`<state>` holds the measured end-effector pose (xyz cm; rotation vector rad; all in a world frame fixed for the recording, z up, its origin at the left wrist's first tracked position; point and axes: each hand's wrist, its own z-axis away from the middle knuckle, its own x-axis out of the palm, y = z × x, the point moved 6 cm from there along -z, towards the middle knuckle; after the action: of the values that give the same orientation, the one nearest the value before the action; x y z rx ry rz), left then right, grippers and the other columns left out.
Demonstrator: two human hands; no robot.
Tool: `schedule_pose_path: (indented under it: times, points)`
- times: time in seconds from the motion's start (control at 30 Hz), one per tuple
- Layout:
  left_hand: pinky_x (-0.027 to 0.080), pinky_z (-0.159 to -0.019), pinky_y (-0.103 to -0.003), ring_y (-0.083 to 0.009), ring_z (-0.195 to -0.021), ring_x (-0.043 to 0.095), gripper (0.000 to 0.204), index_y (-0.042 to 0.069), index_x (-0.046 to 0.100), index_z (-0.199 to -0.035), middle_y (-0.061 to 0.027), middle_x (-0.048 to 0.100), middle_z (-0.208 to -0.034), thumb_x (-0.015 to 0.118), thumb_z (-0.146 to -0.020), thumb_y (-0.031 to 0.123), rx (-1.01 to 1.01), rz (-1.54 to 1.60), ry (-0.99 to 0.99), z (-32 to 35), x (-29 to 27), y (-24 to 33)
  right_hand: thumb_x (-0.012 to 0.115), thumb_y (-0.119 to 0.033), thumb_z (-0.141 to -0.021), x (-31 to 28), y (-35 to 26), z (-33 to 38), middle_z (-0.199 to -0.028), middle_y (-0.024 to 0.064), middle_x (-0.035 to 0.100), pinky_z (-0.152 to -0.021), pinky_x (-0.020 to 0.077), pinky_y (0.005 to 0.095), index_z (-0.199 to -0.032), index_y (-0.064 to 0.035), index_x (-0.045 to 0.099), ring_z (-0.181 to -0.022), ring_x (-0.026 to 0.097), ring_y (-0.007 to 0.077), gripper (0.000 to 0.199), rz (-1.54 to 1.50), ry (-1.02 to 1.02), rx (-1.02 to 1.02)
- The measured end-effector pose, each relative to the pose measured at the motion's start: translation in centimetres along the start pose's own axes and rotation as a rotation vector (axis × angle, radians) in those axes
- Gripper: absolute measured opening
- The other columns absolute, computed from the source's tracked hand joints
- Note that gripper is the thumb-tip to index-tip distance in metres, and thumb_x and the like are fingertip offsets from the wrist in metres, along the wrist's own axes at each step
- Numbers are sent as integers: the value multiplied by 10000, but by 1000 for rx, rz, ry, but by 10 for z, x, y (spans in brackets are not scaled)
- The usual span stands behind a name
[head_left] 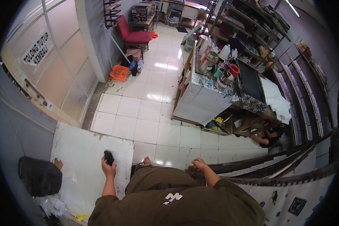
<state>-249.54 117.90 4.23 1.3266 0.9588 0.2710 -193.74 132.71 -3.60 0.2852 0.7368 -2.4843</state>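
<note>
My left hand [109, 168] is closed round a small, rounded black object [109, 157]; its exact kind cannot be made out. Hand and object are above a white board-like tabletop [86, 150] with scuffs and stains, on my left. My right hand [199, 164] hangs in the air to the right of my body, its fingers loosely bent and apart, holding nothing that I can see. Below it is the white tiled floor, and a long dark-edged printing table runs close by on the right.
A black bag-like bundle [40, 176] and clear plastic wrap [54, 204] lie at the left. Ahead stands a white cabinet [205, 101] crowded with paint pots. A person [271, 136] crouches behind it at right. Farther off are an orange basket [119, 73] and a red chair [137, 37].
</note>
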Motion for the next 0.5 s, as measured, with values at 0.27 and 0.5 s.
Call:
schedule_pose_path:
  times: [0.27,0.5]
  points:
    - [479,-721,-344,-289,-818,584,906,202,210,-1357,-178,536,-1034,690,-591,150,75,48,-637,-228,242,153,634,-320,-773,-55,-151,-68,-921,67,585,-565,435,328,-1158,-113,489,-750,572,164,460,29,32,-134]
    - [459,-724,-326,-210,-866,506,718,147,322,-1262,-122,481,-1025,611,-610,65,-257,290,-516,-281,349,61,636,-362,-763,-50,-320,-179,-914,85,584,-594,443,328,-1159,-103,492,-781,573,170,495,42,-143,-182]
